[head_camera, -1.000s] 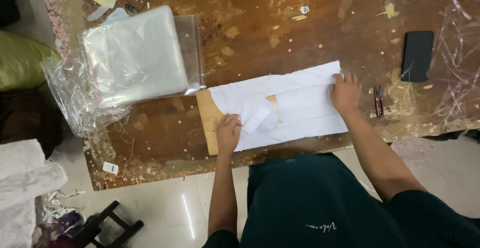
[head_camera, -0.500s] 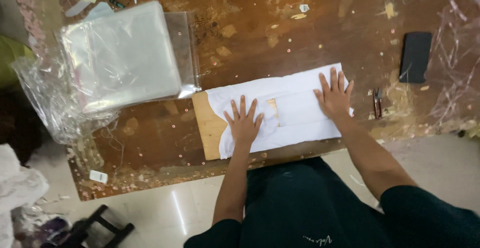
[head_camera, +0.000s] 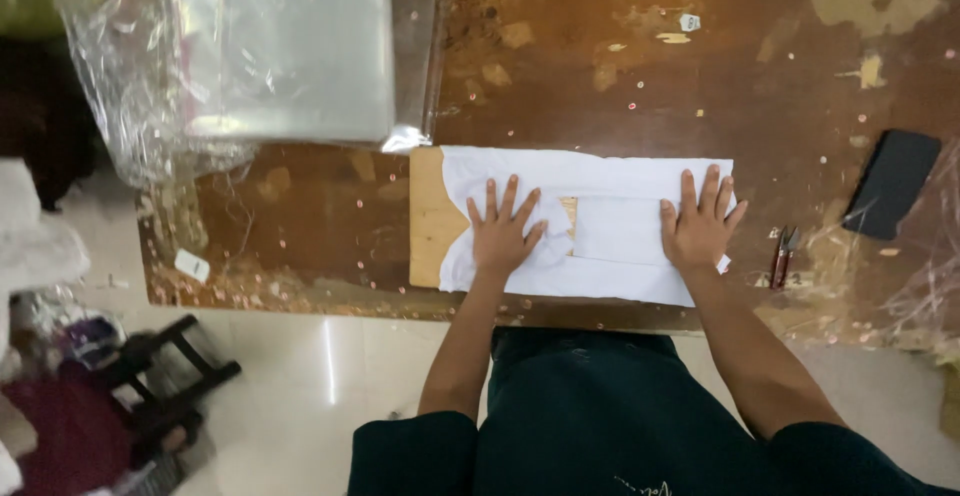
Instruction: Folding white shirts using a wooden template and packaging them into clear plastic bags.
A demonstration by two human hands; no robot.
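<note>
Both palms flat, left hand [head_camera: 503, 234], right hand [head_camera: 699, 224], on white cloth [head_camera: 600, 171]

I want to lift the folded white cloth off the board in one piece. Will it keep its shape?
Probably not: the cloth looks thin and soft, so it would likely sag and unfold. It seems light. The board beneath looks stiff; both hands, left and right, press it flat.

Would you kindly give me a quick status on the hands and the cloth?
Left hand and right hand flat, fingers spread, on the folded white cloth. Cloth lies over a wooden board. Nothing on top of it.
</note>
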